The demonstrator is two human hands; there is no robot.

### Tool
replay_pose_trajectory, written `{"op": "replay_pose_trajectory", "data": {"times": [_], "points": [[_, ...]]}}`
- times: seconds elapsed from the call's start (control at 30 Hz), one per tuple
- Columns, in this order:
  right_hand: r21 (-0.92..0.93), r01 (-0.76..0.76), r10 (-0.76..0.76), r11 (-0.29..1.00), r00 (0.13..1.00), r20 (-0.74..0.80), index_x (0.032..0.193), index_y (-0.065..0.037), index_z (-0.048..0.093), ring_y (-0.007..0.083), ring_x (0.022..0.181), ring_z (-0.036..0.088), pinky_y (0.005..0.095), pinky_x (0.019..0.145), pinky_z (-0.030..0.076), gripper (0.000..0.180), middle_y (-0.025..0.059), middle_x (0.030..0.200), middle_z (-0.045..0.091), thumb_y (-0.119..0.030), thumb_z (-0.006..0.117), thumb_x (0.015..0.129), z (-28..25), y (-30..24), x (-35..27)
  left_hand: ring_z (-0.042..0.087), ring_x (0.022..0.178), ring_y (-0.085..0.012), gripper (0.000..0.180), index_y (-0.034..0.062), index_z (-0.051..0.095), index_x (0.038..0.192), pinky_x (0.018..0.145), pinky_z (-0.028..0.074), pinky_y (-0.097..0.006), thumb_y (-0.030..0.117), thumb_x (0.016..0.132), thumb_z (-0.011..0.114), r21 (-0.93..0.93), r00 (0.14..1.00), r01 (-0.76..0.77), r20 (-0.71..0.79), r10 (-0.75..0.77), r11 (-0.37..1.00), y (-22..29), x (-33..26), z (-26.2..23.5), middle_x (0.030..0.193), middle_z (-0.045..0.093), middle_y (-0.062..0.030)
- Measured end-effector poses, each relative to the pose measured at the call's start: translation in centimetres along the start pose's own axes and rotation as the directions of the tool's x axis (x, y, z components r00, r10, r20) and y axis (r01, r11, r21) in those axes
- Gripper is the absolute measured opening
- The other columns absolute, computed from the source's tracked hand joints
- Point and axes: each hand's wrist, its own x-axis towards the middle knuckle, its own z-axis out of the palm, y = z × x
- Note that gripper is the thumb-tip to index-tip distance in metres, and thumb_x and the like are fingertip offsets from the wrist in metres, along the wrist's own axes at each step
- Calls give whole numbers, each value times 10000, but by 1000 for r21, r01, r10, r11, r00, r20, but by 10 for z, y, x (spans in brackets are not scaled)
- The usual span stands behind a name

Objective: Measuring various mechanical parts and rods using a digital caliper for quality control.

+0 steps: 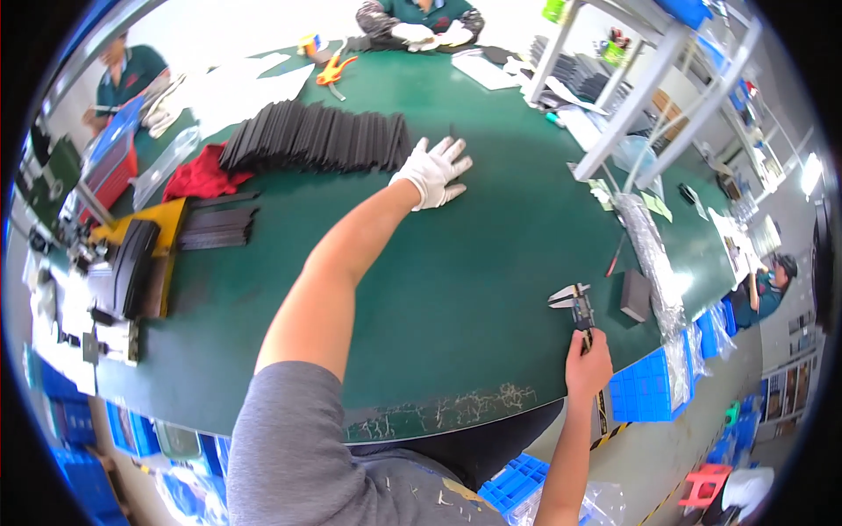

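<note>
My left hand [432, 175], in a white glove with fingertips that look bare, is spread with its fingers apart over the green table [447, 272]. It is at the right end of a long row of thin black strips [311, 138], which stand packed side by side. I cannot tell whether it touches the last strip. Near the table's front right edge my bare right hand [589, 364] grips a caliper [577, 307] by its lower end. The caliper's metal jaws point left, and nothing sits between them.
A dark block [635, 295] and a red thin tool [614, 256] lie at the right, beside a plastic-wrapped bar [651, 254]. More dark strips [217, 228], a red cloth [206, 174] and an instrument [134, 267] are left. Orange scissors-like clamps [335, 70] lie farther back; a gloved co-worker [421, 24] sits opposite.
</note>
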Motion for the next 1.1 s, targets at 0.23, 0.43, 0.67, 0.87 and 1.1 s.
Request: {"op": "replay_pose_trajectory", "data": {"times": [0.23, 0.43, 0.67, 0.87, 1.1], "points": [[4, -17, 17, 1000, 1000, 7, 986, -94, 567, 323, 716, 618, 412, 596, 473, 299, 104, 830, 634, -341, 587, 819, 1, 5, -5, 282, 1314, -187, 527, 122, 415, 1303, 986, 286, -456, 468, 912, 346, -105, 951, 120, 297, -84, 987, 13, 56, 21, 1384, 362, -53], [54, -65, 60, 996, 995, 75, 952, -88, 556, 331, 688, 612, 417, 579, 470, 283, 113, 803, 628, -323, 604, 802, -3, 4, -6, 306, 1305, -231, 558, 72, 381, 1333, 1014, 273, -425, 439, 916, 324, -92, 893, 344, 338, -296, 934, -6, 54, 30, 1400, 351, -83], [78, 22, -18, 997, 999, -47, 934, -95, 563, 265, 568, 563, 376, 519, 418, 248, 73, 644, 564, -297, 618, 801, 2, 6, -3, 329, 1291, -234, 537, 70, 381, 1329, 1027, 271, -407, 416, 923, 318, 25, 870, 314, 394, -298, 949, -43, 32, 23, 1376, 375, -97], [48, -40, 38, 998, 998, 42, 958, -99, 551, 322, 670, 609, 415, 568, 468, 274, 96, 791, 628, -319, 603, 802, -2, 4, 0, 265, 1334, -225, 527, 100, 365, 1349, 1064, 242, -408, 405, 920, 333, 16, 830, 383, 433, -352, 924, -57, 9, 17, 1441, 299, -82], [32, -34, 33, 999, 999, 8, 966, -110, 560, 324, 698, 614, 426, 591, 468, 291, 89, 809, 631, -347, 596, 802, 0, 8, 0, 321, 1272, -267, 553, 97, 395, 1320, 1024, 294, -403, 456, 900, 367, -31, 801, 517, 370, -471, 856, -52, -3, 15, 1340, 392, -107]]}}
